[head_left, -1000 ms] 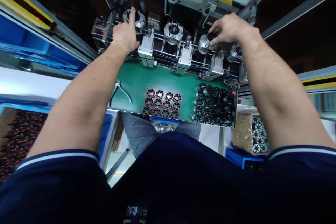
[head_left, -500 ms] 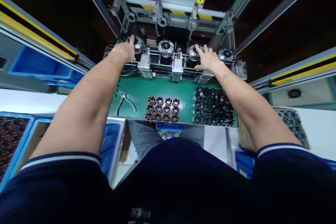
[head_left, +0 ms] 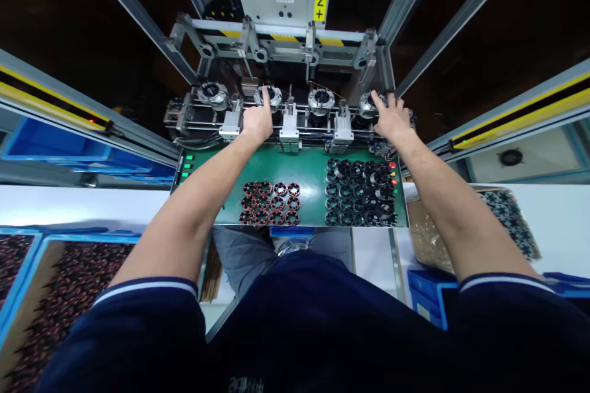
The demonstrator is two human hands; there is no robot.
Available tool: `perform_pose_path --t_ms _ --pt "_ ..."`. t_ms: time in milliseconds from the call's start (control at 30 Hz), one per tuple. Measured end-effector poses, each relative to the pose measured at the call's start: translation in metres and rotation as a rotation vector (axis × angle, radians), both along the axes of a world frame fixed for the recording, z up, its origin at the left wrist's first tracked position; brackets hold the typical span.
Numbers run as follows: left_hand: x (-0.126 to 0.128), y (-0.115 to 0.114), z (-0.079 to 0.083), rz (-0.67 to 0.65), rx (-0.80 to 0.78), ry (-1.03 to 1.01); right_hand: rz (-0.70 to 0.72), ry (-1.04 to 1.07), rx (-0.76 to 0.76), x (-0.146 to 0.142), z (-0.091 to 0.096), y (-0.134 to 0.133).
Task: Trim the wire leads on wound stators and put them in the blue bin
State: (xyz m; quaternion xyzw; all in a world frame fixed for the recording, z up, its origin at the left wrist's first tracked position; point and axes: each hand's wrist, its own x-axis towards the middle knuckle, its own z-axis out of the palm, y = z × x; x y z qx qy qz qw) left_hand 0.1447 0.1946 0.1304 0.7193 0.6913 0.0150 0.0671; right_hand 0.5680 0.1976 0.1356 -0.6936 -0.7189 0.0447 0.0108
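Upper centre in the frame, the left hand (head_left: 257,123) extends its index finger over a round metal holder (head_left: 276,98), whether it grips anything I cannot tell, while farther right the right hand (head_left: 393,119) spreads open fingers at the rightmost holder (head_left: 365,105).

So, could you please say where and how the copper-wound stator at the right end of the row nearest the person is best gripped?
Probably take the copper-wound stator by its right rim, coming from above and the right: this ring lies flat, with neighbours close on its left and far sides but bare green worktop on its right.
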Motion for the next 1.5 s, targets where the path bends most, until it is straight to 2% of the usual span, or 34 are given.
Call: perform_pose_path --t_ms 100,233,300,367,433,467,567,600,633,700,800,967,1167,1267,1367,1500 --pt "0.000 0.008 0.007 -0.023 -0.042 0.049 -0.037 -0.004 0.009 -0.003 -0.004 0.006" --pt "0.001 0.002 0.043 -0.109 -0.108 0.137 -0.017 -0.002 -0.028 -0.011 0.024 -0.003" --pt "-0.017 -0.018 0.056 -0.154 -0.022 0.086 0.025 0.043 0.022 -0.006 0.036 -0.027" --pt "-0.054 -0.056 0.057 -0.092 0.147 -0.024 0.086 0.174 0.193 0.008 0.033 -0.070" --pt "-0.102 -0.110 0.043 0.096 0.265 -0.102 0.092 0.305 0.353 0.031 0.011 -0.126" --pt "-0.126 -0.141 0.032 0.205 0.280 -0.110 0.043 0.358 0.384 0.043 -0.005 -0.157" --pt "-0.183 -0.229 -0.013 0.517 0.124 -0.057 -0.225 0.472 0.282 0.072 -0.064 -0.239" --pt "-0.194 -0.251 -0.028 0.554 0.081 -0.046 -0.319 0.476 0.230 0.075 -0.081 -0.259" --pt "-0.201 -0.269 -0.042 0.570 0.058 -0.041 -0.352 0.477 0.205 0.076 -0.096 -0.275" --pt "-0.206 -0.289 -0.063 0.567 0.038 -0.033 -0.376 0.473 0.179 0.071 -0.116 -0.293" --pt "-0.204 -0.292 -0.081 0.525 0.043 -0.028 -0.411 0.457 0.196 0.062 -0.124 -0.299" --pt "-0.211 -0.283 -0.094 0.480 0.059 -0.051 -0.415 0.466 0.253 0.060 -0.123 -0.299" --pt "-0.222 -0.292 -0.107 0.608 0.133 -0.160 -0.420 0.463 0.306 0.059 -0.123 -0.300" --pt "-0.222 -0.295 -0.100 0.663 0.203 -0.252 -0.407 0.455 0.334 0.056 -0.119 -0.302" --pt "-0.217 -0.298 -0.082 0.674 0.272 -0.360 -0.391 0.460 0.385 0.052 -0.116 -0.305" --pt "-0.189 -0.306 -0.057 0.630 0.301 -0.434 -0.355 0.460 0.450 0.050 -0.111 -0.306"
